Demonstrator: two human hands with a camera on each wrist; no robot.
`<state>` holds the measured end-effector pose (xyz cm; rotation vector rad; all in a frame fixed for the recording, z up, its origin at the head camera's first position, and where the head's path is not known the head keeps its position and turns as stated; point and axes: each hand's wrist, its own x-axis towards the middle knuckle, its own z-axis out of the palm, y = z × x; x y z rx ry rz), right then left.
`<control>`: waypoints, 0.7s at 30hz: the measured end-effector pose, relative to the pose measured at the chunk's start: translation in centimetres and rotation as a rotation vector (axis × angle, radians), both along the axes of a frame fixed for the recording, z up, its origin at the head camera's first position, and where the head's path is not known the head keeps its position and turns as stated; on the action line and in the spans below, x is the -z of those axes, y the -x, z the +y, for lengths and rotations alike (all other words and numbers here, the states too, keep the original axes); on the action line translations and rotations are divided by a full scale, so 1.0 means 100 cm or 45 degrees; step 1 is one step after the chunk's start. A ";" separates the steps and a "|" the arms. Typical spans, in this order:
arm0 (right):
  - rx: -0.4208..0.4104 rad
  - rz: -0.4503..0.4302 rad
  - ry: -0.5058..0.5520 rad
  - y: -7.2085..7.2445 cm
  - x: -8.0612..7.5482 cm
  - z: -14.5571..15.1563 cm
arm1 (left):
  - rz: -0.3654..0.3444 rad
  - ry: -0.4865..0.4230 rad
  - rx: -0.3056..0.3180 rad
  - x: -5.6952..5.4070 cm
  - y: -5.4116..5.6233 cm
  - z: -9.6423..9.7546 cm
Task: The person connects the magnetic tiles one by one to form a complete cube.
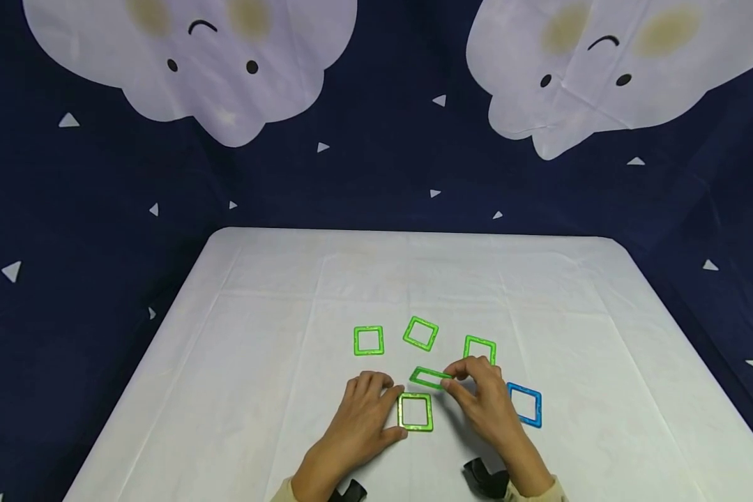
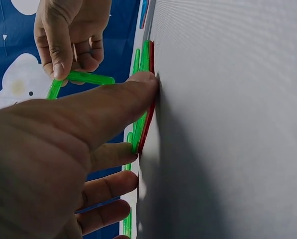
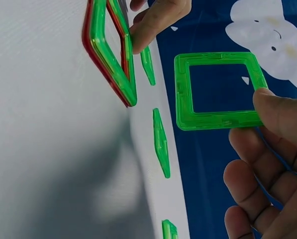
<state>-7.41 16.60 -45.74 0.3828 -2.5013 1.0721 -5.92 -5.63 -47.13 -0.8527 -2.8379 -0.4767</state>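
My right hand (image 1: 484,399) pinches a green square magnetic tile (image 3: 218,121) by one edge between thumb and fingers. That tile is tilted and raised above the table. Lower in the head view, another green square tile (image 1: 417,428) lies flat, stacked on a red tile (image 3: 106,75) whose edge shows beneath it in both wrist views. My left hand (image 1: 362,417) holds this stack at its left side, thumb at the near corner and index finger at the far one. The held tile is apart from the stack.
Beyond the hands lie three more green square tiles, one at left (image 1: 369,352), one in the middle (image 1: 421,344) and one at right (image 1: 480,339). A blue square tile (image 1: 538,408) is right of the right hand. All rest on a white-covered table (image 1: 257,328).
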 end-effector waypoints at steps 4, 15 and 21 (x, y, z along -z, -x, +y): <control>-0.017 -0.051 0.068 0.000 0.002 -0.001 | -0.006 -0.010 -0.019 0.000 -0.001 -0.002; -0.075 -0.062 0.133 0.003 0.010 -0.004 | -0.010 -0.041 -0.033 0.001 0.001 -0.002; -0.108 -0.006 0.115 0.004 0.012 -0.007 | -0.003 -0.040 -0.029 0.001 0.001 -0.001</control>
